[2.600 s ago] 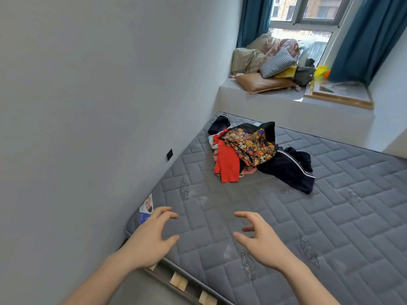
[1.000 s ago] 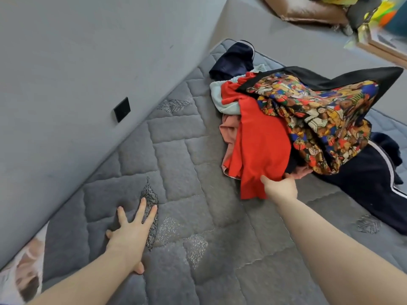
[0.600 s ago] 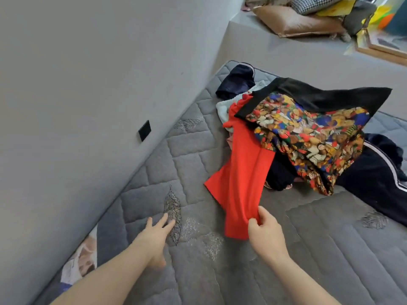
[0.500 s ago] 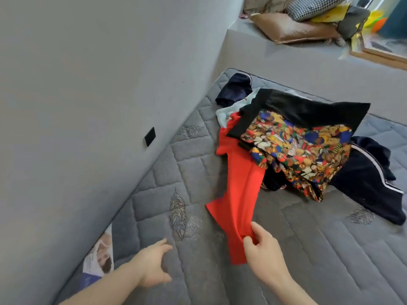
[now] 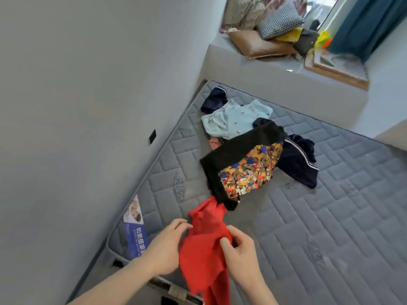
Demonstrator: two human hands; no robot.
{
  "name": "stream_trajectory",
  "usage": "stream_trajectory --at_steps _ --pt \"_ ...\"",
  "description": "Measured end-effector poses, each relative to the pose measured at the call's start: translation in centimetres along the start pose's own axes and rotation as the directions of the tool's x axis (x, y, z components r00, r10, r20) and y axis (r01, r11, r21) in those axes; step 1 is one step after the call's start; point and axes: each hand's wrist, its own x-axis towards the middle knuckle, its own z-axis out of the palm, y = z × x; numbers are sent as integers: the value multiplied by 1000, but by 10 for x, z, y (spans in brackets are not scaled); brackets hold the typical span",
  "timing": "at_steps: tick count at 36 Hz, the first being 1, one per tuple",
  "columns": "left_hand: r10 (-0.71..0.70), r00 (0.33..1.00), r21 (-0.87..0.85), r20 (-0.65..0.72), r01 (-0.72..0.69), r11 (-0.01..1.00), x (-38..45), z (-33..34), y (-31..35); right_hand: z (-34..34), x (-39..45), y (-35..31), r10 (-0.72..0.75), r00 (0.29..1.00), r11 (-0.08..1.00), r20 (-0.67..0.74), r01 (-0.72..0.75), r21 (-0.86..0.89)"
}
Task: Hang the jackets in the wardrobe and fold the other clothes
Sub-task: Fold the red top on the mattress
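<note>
A red garment (image 5: 206, 249) hangs bunched between both my hands, above the near corner of the grey quilted mattress (image 5: 319, 227). My left hand (image 5: 166, 247) grips its left edge, and my right hand (image 5: 240, 253) pinches a fold on its right side. Farther up the mattress lie the other clothes: a black garment with a colourful print panel (image 5: 244, 170), a pale blue top (image 5: 235, 119), a navy jacket with a white stripe (image 5: 297, 164), a small navy piece (image 5: 214, 100) and a bit of pink cloth (image 5: 214, 143).
A grey wall (image 5: 88, 106) runs along the mattress on the left, with a black socket (image 5: 152, 136). A raised window ledge (image 5: 286, 69) at the far end holds cushions (image 5: 259, 44), bags and a framed board. A label (image 5: 135, 230) marks the mattress corner.
My right hand has pulled the red garment out of the pile toward me, and my left hand has left the mattress and taken hold of it. The pale blue top now lies uncovered.
</note>
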Motion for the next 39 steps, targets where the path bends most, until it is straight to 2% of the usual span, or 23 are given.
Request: stream_trajectory --at_steps 2,5,7,9,11,13,16,21,24,27,31,34,36,39 --pt "31 999 -7 -34 -31 999 -13 -5 20 1 -20 -11 17 1000 1000 -13 -17 7" --pt "75 992 17 101 -77 997 -32 -4 35 -3 -38 -30 -10 1000 999 -17 11 35" --pt "80 984 -55 161 -72 996 -45 1 37 -8 -48 -46 -43 999 998 3 43 42" --pt "48 993 -194 108 -26 981 -55 4 39 -15 -56 -57 -87 996 995 24 86 40" --pt "42 999 -231 -23 -46 972 -58 2 42 -27 -61 -64 -108 994 992 -1 108 58" --pt "51 995 -188 -89 -67 980 -57 -7 49 -39 -65 -70 -108 993 991 -45 111 70" --pt "73 991 -105 -112 -85 991 -55 -28 56 -51 -72 -77 -89 983 991 -162 103 79" --pt "113 961 -107 -253 -144 984 -57 -62 65 -58 -81 -90 -44 964 978 -261 95 185" --pt "159 932 -158 -325 -219 963 -65 -76 79 -54 -84 -103 -35 979 966 -199 85 245" --pt "242 914 -92 -327 -286 954 -75 -88 97 -45 -87 -118 -87 992 971 -94 106 214" --pt "391 853 -12 -345 -421 907 -83 -92 121 -38 -86 -131 -163 986 938 -43 168 303" --pt "377 828 -40 -415 -431 902 -87 -94 134 -39 -88 -136 -191 981 912 -25 187 366" --pt "354 852 -96 -385 -419 903 -88 -96 140 -42 -88 -136 -183 982 901 -46 186 391" --pt "365 902 -124 -231 -400 908 -95 -97 144 -46 -86 -134 -155 985 891 -79 174 419"
